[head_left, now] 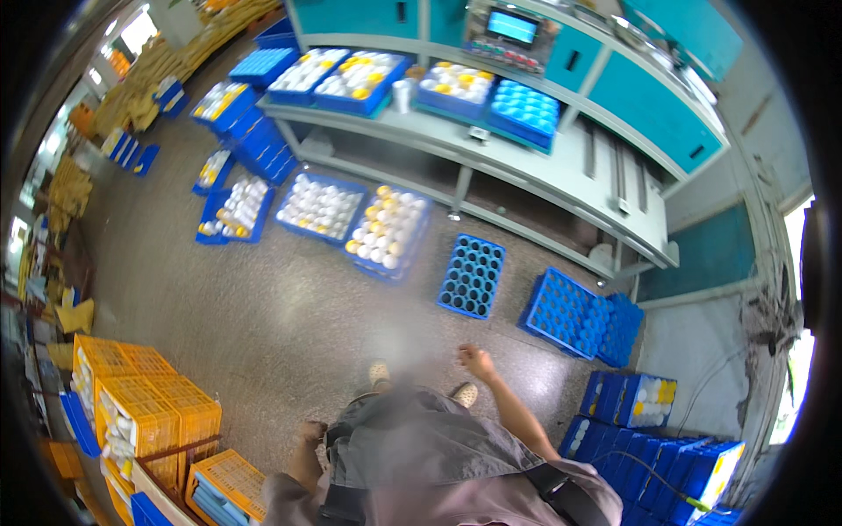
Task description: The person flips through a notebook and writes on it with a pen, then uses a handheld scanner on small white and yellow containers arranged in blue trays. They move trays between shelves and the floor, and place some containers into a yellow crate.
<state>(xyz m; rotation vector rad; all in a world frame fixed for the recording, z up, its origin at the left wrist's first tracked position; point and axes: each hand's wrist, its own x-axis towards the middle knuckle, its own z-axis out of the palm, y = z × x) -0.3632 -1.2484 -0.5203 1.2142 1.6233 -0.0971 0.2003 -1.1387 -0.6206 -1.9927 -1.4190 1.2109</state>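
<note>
My right hand (476,361) hangs in front of me over the floor, its fingers loosely bent and apart, with nothing in it. Below and to the left, my left hand (311,431) is by my thigh; its fingers are too dark and blurred to make out. Closest ahead of the right hand is a blue tray (472,276) on the floor, with rows of dark round holes. Further left stand two blue crates of white and yellow round-ended pieces (386,230) and mostly white ones (321,206). Neither hand touches a tray.
A long metal bench (526,167) under a teal machine (631,96) bears filled blue trays. Blue perforated trays (570,311) lie on the floor at right. Stacked blue crates (649,456) stand near right, orange crates (158,403) near left.
</note>
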